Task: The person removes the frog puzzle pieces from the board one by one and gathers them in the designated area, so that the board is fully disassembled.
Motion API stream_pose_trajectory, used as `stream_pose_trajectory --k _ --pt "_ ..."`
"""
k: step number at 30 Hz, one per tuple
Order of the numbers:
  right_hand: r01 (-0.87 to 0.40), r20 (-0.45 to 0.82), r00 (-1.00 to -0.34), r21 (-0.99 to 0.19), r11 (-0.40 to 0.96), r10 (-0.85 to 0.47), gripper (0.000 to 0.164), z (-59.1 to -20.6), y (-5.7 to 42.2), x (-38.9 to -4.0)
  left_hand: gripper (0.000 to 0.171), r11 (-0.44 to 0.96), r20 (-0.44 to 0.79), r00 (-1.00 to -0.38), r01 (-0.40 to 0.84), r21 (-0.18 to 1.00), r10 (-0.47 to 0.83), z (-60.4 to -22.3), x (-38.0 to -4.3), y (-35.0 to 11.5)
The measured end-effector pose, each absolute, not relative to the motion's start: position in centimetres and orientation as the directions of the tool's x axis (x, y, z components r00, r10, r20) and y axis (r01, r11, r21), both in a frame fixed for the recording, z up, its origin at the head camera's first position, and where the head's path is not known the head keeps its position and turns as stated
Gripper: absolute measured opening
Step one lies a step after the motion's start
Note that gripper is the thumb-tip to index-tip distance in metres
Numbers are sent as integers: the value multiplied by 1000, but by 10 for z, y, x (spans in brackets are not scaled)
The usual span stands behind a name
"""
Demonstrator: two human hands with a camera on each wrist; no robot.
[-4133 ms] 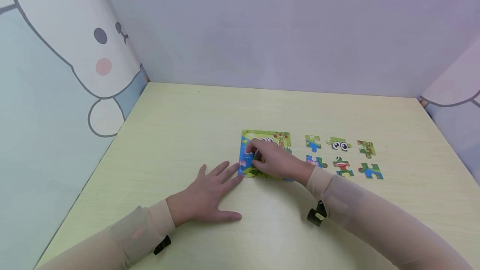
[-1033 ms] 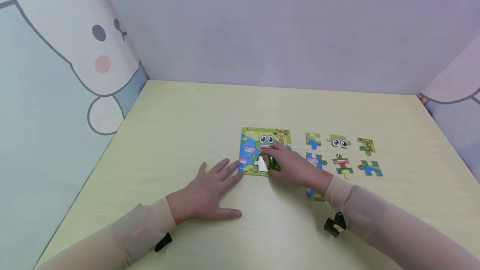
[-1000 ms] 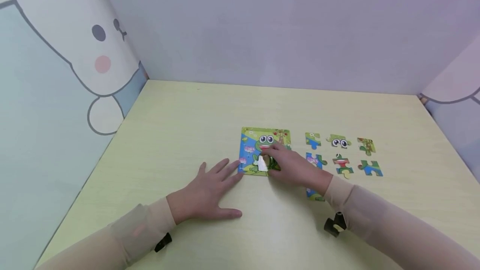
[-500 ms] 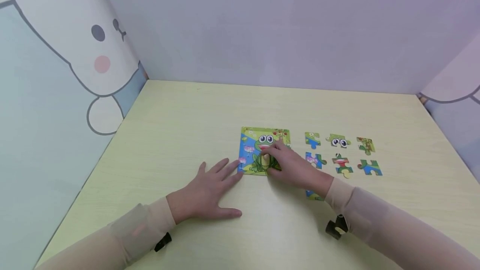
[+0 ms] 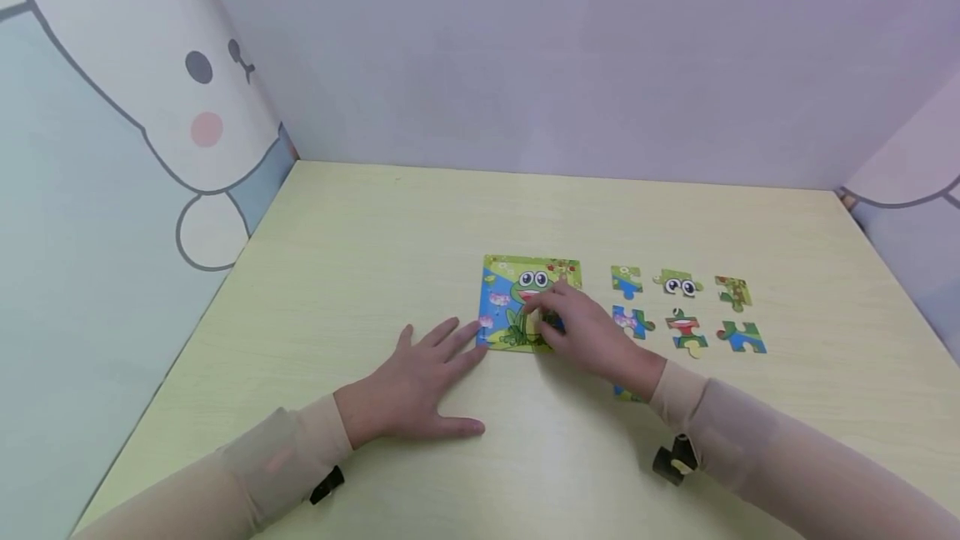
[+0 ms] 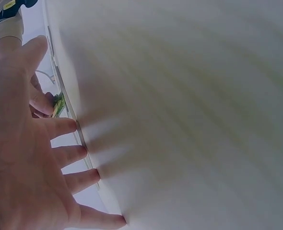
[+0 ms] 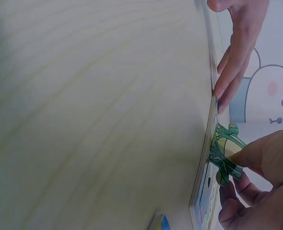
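My left hand (image 5: 411, 394) lies on the table with fingers spread, its fingertips at the lower left edge of the square frog puzzle board (image 5: 497, 278). Over the lower right part of that board is my right hand (image 5: 592, 338). Its thumb and fingers pinch a green frog-body puzzle piece (image 7: 223, 155), which stands tilted up from the board in the right wrist view. The left wrist view shows a bit of the piece (image 6: 58, 104) beyond my left hand. In the head view my right hand hides part of the board's right side.
Loose puzzle pieces lie in rows right of the board, among them a frog-eyes piece (image 5: 679, 284), a mouth piece (image 5: 684, 332) and a tree piece (image 5: 734, 292). My right wrist partly covers a blue piece (image 5: 624, 394). A wall (image 5: 555, 65) closes the table's back.
Since the oldest frame my right hand has moved right, from the board's left side to its lower right. In the last second its fingers shifted slightly and the piece's white glare vanished. My left hand stays put.
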State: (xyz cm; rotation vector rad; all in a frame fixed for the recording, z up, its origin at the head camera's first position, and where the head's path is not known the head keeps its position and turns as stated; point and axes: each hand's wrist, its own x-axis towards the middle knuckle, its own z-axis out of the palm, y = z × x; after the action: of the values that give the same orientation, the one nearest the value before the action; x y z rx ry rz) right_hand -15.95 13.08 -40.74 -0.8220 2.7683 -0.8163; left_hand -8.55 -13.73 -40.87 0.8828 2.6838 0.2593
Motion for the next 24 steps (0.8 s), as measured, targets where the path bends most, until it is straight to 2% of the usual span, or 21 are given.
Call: stream_pose_trajectory --k 11,24 --pt "-495 25 -795 -606 623 -606 26 -407 137 -159 92 789 -209 -765 557 260 610 -408 -85 -137" --pt "-441 -15 -809 -645 624 -587 28 -410 137 -161 92 790 -210 -766 558 253 608 -409 -84 -137"
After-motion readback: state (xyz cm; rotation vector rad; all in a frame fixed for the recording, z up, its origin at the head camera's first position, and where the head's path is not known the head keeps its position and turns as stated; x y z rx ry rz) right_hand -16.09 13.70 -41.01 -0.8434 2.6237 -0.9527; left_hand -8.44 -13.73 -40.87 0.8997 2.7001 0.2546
